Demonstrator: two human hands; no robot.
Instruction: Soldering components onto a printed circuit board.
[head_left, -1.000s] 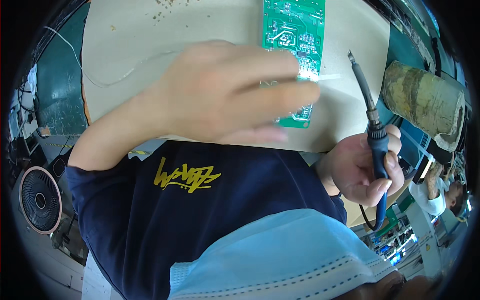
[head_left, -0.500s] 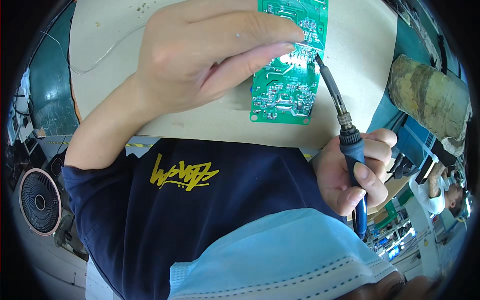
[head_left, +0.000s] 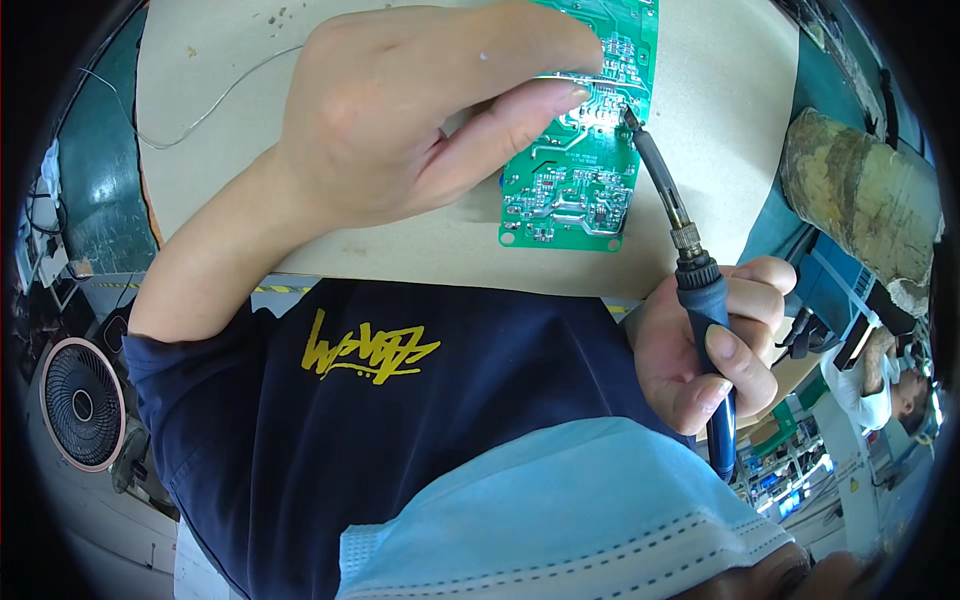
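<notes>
A green circuit board (head_left: pixel 570 165) lies lengthwise on a pale work surface, its soldered side up. My left hand (head_left: pixel 390 120) reaches over the board's left part, thumb and forefinger pinching a thin solder wire (head_left: pixel 215 103). The wire's end pokes out past the fingertips, just above the board. In my right hand (head_left: pixel 745 345) is a soldering iron (head_left: pixel 705 290) with a dark blue handle, held with the fingers wrapped round it. Its dark tip is at the board near the right edge, close to the wire's end. My left hand hides the board's upper left part.
The pale sheet (head_left: pixel 400 245) lies on a green tabletop (head_left: pixel 100 190). To the right are a stained, rounded cylinder-like object (head_left: pixel 855 195) and a blue box (head_left: pixel 835 275). A round fan (head_left: pixel 82 405) stands at the lower left. Another person (head_left: pixel 870 385) sits far right.
The iron's tip has moved slightly left on the board. My left hand has shifted a little, with the forefinger and thumb bent differently, and the wire trailing behind it moved slightly.
</notes>
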